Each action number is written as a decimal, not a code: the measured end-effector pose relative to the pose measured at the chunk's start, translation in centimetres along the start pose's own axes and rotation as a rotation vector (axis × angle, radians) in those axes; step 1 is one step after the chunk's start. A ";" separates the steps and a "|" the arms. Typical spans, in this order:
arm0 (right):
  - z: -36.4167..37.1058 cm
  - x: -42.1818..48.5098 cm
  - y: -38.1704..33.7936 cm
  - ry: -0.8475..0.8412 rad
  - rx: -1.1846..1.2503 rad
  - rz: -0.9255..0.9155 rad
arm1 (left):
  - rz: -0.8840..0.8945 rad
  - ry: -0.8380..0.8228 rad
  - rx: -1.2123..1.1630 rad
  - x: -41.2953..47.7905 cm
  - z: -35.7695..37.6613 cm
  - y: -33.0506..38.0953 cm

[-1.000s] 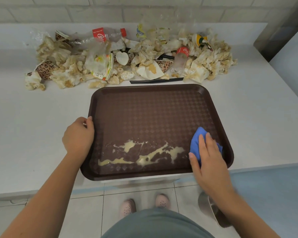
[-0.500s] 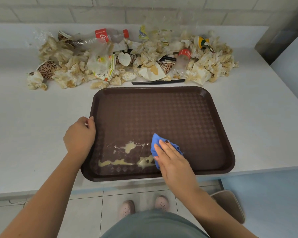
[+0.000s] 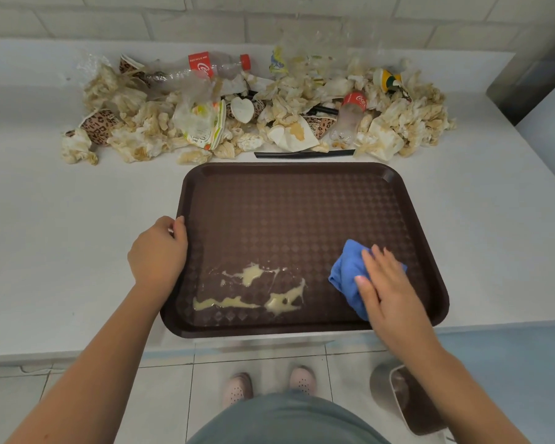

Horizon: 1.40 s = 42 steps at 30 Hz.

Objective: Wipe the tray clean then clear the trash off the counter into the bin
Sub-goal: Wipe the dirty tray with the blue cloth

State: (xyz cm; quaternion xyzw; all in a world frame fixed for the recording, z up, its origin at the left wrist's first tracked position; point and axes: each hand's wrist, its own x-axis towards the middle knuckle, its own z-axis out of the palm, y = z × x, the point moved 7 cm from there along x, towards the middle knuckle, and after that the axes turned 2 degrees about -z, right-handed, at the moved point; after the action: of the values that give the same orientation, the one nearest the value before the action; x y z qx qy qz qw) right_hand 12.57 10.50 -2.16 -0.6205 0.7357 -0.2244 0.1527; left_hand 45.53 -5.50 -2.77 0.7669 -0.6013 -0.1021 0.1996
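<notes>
A dark brown tray (image 3: 302,200) lies on the white counter, its near edge over the counter's front. Streaks of pale yellow sauce (image 3: 253,293) smear its near left part. My left hand (image 3: 157,251) grips the tray's left rim. My right hand (image 3: 388,290) presses flat on a crumpled blue cloth (image 3: 346,274) at the tray's near right, to the right of the sauce. A long heap of trash (image 3: 253,110) lies behind the tray: stained napkins, leopard-print paper cups, two plastic cola bottles and wrappers.
A black straw (image 3: 302,154) lies between the trash and the tray's far rim. A bin (image 3: 407,398) with a dark liner stands on the tiled floor at my lower right. A wall runs behind the counter (image 3: 45,235). My feet show below.
My right hand swept the blue cloth left into the sauce, then back to the tray's right side. The right part of the sauce smear is gone. My left hand stayed on the rim.
</notes>
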 end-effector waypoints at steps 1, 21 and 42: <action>1.2 -0.3 0.1 -0.098 -0.077 -0.006 | 0.005 -0.002 0.000 0.0 0.0 0.3; 9.8 0.1 -11.8 -0.457 -0.158 -0.211 | -0.009 0.012 -0.013 0.4 0.1 -0.4; 12.6 3.7 -19.5 -0.686 0.054 -0.791 | 0.046 -0.138 -0.079 2.0 0.7 -0.7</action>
State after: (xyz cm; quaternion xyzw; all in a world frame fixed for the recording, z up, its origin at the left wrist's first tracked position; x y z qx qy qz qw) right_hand 34.70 2.61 -2.59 -0.8845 0.3469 -0.0676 0.3045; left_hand 46.44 -7.43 -3.51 0.7354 -0.6267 -0.1738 0.1903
